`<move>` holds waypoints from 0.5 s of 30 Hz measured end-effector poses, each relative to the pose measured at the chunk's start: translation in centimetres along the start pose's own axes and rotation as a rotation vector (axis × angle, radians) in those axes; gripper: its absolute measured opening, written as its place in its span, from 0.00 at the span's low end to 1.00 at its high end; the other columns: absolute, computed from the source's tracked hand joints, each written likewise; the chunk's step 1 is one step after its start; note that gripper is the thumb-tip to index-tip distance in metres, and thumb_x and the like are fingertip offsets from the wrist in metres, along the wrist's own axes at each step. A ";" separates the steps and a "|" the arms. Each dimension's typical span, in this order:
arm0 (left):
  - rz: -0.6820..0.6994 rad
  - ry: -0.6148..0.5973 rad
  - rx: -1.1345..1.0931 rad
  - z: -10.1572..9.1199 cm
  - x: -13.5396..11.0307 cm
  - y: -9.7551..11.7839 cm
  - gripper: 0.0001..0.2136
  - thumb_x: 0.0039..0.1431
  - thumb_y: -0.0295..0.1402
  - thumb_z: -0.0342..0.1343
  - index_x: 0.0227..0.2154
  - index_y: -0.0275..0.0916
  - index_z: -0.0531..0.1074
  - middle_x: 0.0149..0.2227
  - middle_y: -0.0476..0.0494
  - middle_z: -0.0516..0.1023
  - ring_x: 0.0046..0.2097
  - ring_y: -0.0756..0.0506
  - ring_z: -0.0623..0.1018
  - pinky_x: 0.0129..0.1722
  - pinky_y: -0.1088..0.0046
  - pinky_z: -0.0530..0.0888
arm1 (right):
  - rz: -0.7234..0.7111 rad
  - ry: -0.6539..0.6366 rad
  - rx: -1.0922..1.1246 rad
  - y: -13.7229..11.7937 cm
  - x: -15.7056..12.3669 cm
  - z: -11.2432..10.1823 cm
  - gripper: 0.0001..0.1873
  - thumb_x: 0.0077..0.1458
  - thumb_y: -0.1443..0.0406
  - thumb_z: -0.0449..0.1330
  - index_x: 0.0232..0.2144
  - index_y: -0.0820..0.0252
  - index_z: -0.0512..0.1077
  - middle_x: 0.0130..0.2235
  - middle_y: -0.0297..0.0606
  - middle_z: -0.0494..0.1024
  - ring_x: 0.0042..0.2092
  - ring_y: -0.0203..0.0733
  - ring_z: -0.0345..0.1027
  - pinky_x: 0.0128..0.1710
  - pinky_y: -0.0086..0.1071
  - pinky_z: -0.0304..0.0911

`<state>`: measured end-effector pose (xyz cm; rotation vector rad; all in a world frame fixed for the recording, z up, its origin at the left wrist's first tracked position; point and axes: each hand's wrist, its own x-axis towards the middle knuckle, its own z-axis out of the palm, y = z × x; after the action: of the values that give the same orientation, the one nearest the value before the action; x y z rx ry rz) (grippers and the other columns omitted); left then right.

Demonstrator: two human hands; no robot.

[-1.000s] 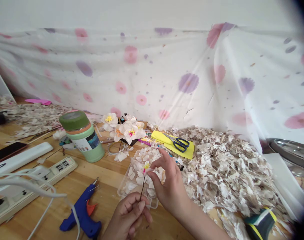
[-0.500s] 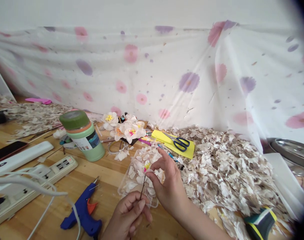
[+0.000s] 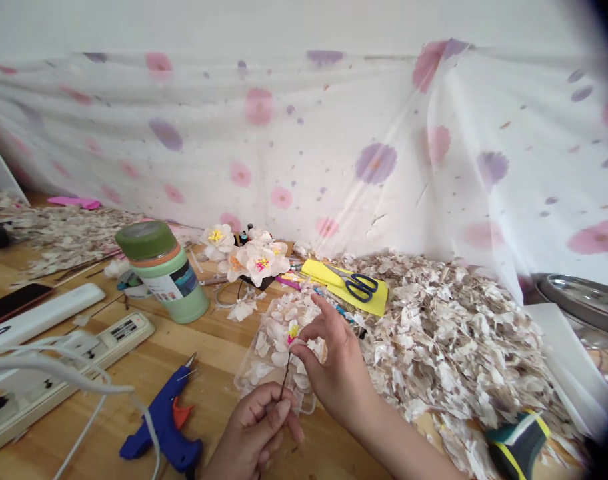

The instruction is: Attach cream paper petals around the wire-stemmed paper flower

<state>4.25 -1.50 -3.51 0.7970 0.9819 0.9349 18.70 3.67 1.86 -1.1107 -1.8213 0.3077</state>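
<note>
Head view. Good work here is likely depending on holding the stem [image 3: 286,373] still and pinching lightly at the base of the pink-and-yellow centre [image 3: 293,333], so nothing is creasing. Left hand [image 3: 260,421] is clamping thumb and forefinger on the stem. Right hand [image 3: 338,361] is closing thumb and forefinger beside the centre, seemingly on a petal [image 3: 299,343], other fingers spreading loosely. The centre is sitting at the stem's far end, right of the glue gun [image 3: 160,413].
</note>
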 end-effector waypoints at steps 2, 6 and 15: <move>0.002 0.002 0.015 0.0 0.0 -0.1 0.16 0.49 0.47 0.60 0.27 0.37 0.71 0.20 0.44 0.78 0.15 0.59 0.51 0.16 0.77 0.43 | -0.005 -0.006 -0.006 0.1 0.0 0.0 0.39 0.52 0.73 0.59 0.61 0.52 0.45 0.30 0.31 0.75 0.36 0.45 0.68 0.45 0.46 0.62; 0.010 0.010 0.049 0.0 0.1 -0.2 0.16 0.49 0.47 0.59 0.27 0.37 0.72 0.21 0.43 0.79 0.15 0.58 0.51 0.16 0.77 0.44 | -0.007 -0.030 -0.017 0.2 0.0 -0.1 0.39 0.51 0.73 0.59 0.61 0.54 0.46 0.31 0.33 0.75 0.37 0.45 0.68 0.43 0.44 0.64; 0.036 -0.008 0.068 -0.3 0.1 -0.3 0.15 0.51 0.46 0.59 0.27 0.37 0.72 0.21 0.44 0.78 0.15 0.58 0.51 0.16 0.77 0.45 | -0.033 -0.037 0.001 0.4 0.1 -0.2 0.40 0.51 0.74 0.59 0.61 0.53 0.45 0.33 0.34 0.74 0.39 0.45 0.67 0.45 0.45 0.62</move>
<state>4.14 -1.47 -3.94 0.8778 0.9992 0.9323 19.05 3.92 1.83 -1.0794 -1.8696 0.3118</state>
